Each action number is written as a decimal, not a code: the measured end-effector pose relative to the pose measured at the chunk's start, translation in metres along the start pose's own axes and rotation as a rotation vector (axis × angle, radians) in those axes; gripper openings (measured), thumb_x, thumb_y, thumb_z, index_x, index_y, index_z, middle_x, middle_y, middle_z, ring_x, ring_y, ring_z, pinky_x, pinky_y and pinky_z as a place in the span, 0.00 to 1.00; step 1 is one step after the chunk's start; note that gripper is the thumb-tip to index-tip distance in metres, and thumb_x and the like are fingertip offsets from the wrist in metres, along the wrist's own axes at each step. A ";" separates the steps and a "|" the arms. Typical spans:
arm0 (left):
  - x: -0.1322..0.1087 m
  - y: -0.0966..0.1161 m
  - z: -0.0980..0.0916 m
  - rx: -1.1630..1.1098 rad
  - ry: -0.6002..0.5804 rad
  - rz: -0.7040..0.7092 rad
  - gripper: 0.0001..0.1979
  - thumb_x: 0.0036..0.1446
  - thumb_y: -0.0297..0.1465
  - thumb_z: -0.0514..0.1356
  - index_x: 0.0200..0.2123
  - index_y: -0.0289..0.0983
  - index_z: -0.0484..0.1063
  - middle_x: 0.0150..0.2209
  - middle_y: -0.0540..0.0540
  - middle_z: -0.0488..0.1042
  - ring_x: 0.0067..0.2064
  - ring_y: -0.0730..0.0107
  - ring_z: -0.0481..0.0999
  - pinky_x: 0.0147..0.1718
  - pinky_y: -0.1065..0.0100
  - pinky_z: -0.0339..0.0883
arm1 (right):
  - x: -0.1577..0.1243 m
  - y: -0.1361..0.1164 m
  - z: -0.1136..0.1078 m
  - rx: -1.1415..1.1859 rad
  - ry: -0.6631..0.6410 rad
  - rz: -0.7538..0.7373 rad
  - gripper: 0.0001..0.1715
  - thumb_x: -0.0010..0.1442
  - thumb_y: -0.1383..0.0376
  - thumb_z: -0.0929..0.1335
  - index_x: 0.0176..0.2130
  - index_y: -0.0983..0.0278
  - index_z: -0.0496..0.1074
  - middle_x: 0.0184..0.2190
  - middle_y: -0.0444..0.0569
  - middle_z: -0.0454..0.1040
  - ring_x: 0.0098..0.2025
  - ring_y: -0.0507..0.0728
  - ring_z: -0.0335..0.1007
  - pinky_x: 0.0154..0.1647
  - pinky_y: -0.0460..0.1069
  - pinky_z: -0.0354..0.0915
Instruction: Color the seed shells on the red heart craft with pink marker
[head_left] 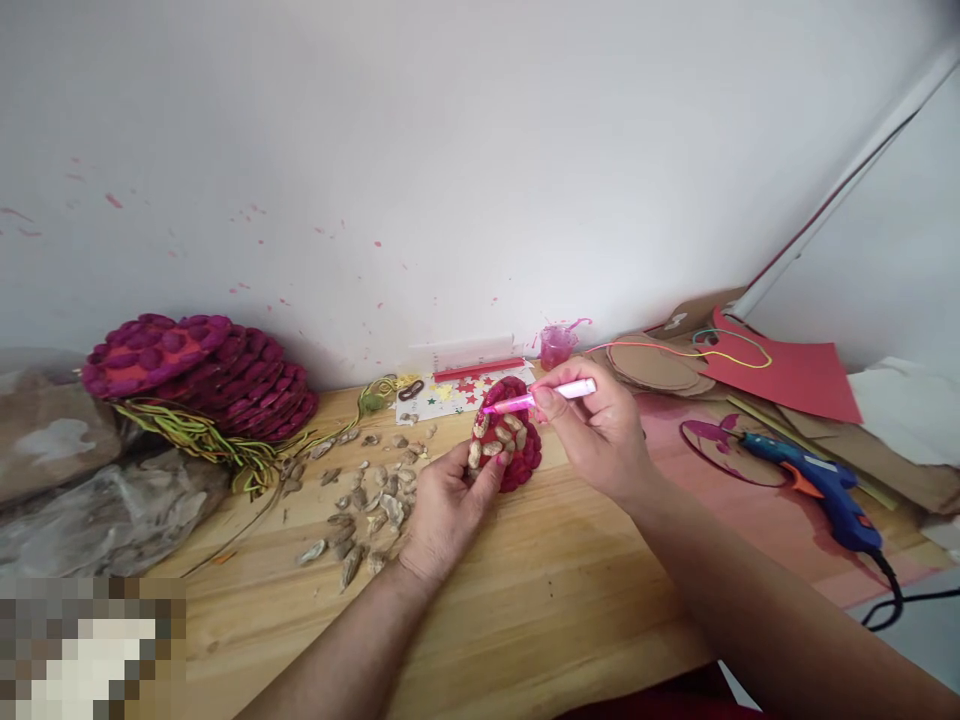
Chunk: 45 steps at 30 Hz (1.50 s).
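Note:
My left hand (448, 502) pinches the lower edge of a round red piece (517, 450) partly covered with pale shells, holding it tilted above the wooden table (540, 600). My right hand (600, 432) grips a pink-and-white brush pen (544, 396), its pink tip touching the shells near the top of the red piece. Several loose pale shells (367, 500) lie scattered on the table just left of my left hand.
A stack of magenta shell-covered discs (202, 372) with green strings sits at the back left. A blue glue gun (821, 487) lies at the right on a pink sheet, near red paper (795, 375) and cardboard circles. A pink cup (556, 345) and star sheet stand by the wall.

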<state>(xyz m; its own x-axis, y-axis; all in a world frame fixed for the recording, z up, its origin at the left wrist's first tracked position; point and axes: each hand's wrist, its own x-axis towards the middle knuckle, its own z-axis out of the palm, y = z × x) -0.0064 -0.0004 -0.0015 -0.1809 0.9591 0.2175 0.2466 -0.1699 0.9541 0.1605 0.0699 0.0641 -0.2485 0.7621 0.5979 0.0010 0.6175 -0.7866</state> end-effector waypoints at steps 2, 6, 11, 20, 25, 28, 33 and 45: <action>0.001 0.001 0.000 -0.062 -0.003 -0.008 0.16 0.61 0.42 0.63 0.40 0.34 0.80 0.35 0.45 0.82 0.34 0.67 0.75 0.36 0.70 0.69 | 0.001 0.000 0.000 0.001 0.024 0.006 0.07 0.67 0.60 0.70 0.38 0.61 0.71 0.27 0.41 0.73 0.28 0.50 0.68 0.29 0.46 0.63; 0.001 0.004 0.000 -0.076 -0.010 -0.018 0.16 0.60 0.42 0.64 0.40 0.33 0.80 0.35 0.45 0.82 0.34 0.67 0.76 0.36 0.70 0.69 | 0.002 0.000 0.001 0.048 -0.008 -0.025 0.06 0.67 0.61 0.70 0.38 0.61 0.72 0.28 0.42 0.74 0.30 0.50 0.70 0.31 0.46 0.65; -0.001 0.005 0.000 -0.023 -0.004 -0.009 0.16 0.60 0.42 0.63 0.37 0.33 0.79 0.32 0.46 0.81 0.32 0.68 0.75 0.34 0.71 0.69 | 0.002 0.002 0.003 -0.003 -0.016 -0.082 0.04 0.67 0.63 0.70 0.39 0.61 0.72 0.29 0.42 0.75 0.31 0.50 0.71 0.31 0.45 0.66; 0.000 0.003 0.000 -0.036 -0.010 -0.008 0.15 0.60 0.41 0.63 0.39 0.34 0.79 0.34 0.45 0.82 0.33 0.68 0.76 0.35 0.71 0.70 | 0.001 0.005 -0.001 -0.019 -0.008 -0.098 0.03 0.67 0.64 0.70 0.39 0.61 0.72 0.30 0.42 0.75 0.31 0.49 0.71 0.32 0.45 0.66; 0.000 0.003 -0.001 -0.011 -0.005 -0.019 0.16 0.60 0.42 0.63 0.39 0.34 0.80 0.34 0.46 0.81 0.32 0.69 0.75 0.35 0.71 0.69 | -0.001 0.004 0.002 0.036 -0.044 -0.080 0.05 0.67 0.63 0.69 0.38 0.61 0.71 0.30 0.42 0.74 0.31 0.50 0.70 0.31 0.46 0.65; 0.001 0.004 -0.001 0.001 -0.006 -0.026 0.17 0.60 0.43 0.63 0.37 0.33 0.79 0.32 0.46 0.80 0.32 0.69 0.74 0.34 0.71 0.69 | 0.000 0.003 0.003 0.028 -0.034 -0.089 0.05 0.68 0.62 0.69 0.39 0.61 0.71 0.30 0.42 0.74 0.30 0.50 0.70 0.30 0.45 0.65; 0.000 0.003 -0.001 -0.004 -0.009 -0.011 0.17 0.60 0.43 0.63 0.37 0.34 0.79 0.32 0.46 0.80 0.32 0.68 0.74 0.35 0.70 0.69 | 0.000 0.004 0.002 0.026 -0.044 -0.065 0.05 0.68 0.61 0.69 0.39 0.61 0.71 0.29 0.42 0.74 0.30 0.50 0.70 0.29 0.46 0.65; -0.001 0.002 0.001 0.038 -0.014 0.028 0.15 0.61 0.41 0.62 0.39 0.35 0.79 0.33 0.46 0.80 0.32 0.68 0.74 0.35 0.71 0.69 | -0.004 -0.012 0.003 -0.121 -0.071 -0.182 0.01 0.67 0.66 0.69 0.39 0.61 0.72 0.31 0.43 0.77 0.29 0.49 0.71 0.30 0.45 0.66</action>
<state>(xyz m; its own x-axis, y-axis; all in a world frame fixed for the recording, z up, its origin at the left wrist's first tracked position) -0.0052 -0.0018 -0.0003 -0.1597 0.9572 0.2412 0.2875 -0.1887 0.9390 0.1587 0.0586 0.0711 -0.3227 0.6229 0.7127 0.0646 0.7657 -0.6399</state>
